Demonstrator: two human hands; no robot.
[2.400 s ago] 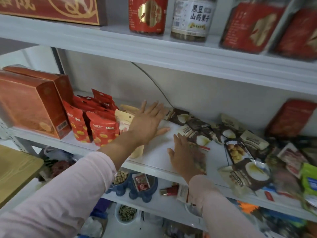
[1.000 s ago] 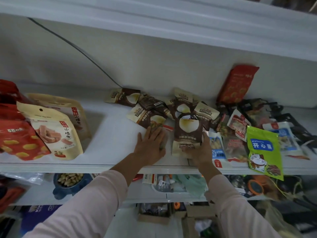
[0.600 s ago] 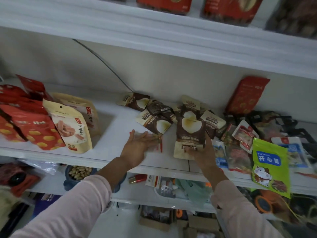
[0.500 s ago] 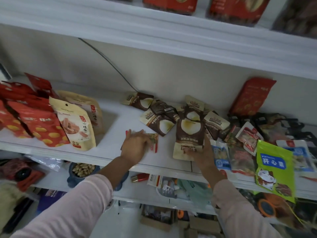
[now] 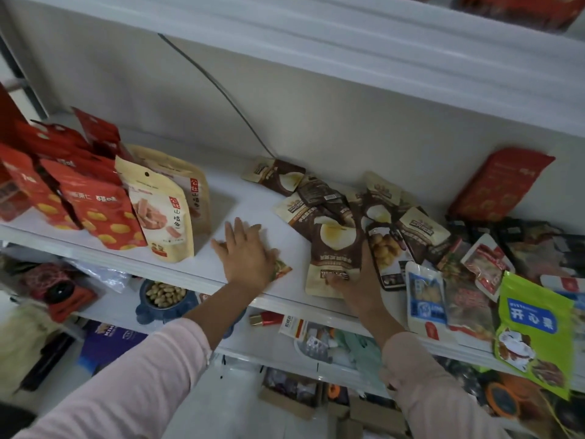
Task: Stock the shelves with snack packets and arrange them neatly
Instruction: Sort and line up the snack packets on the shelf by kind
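Where both hands are laid: a white shelf (image 5: 253,198), flat, smooth and matt, with a squared front lip.
Left hand (image 5: 245,255): spread flat, fingers straight, palm pressed on a small packet; nothing is gripped.
Small packet (image 5: 280,268): thin, flat and glossy. Only an orange-and-green printed corner is seen past the palm. It is laid just left of the brown packet, apart from it.
Right hand (image 5: 361,286): closed on the lower end of the brown packet, with the thumb laid across its cream band and the fingers at its right edge.
Brown packet (image 5: 335,245): a glossy film pouch, brown above with a pale round picture, cream below, set near the shelf's front lip.
Heap (image 5: 319,191): more brown-and-cream packets, crumpled and overlapped, piled just behind the brown packet and touching it.
Cream pouches (image 5: 161,213): two upright stand-up pouches, a round hang hole seen in the front one, well left of the brown packet.
Red pouches (image 5: 101,210): glossy and yellow-spotted, farther left again.
Green pouch (image 5: 535,324): shiny, well right of the brown packet, its lower end hung over the lip.
Red packet (image 5: 500,182): rectangular, right of and behind the brown packet, leaned on the back wall.
Sleeves: soft pale pink fabric is worn to both wrists.
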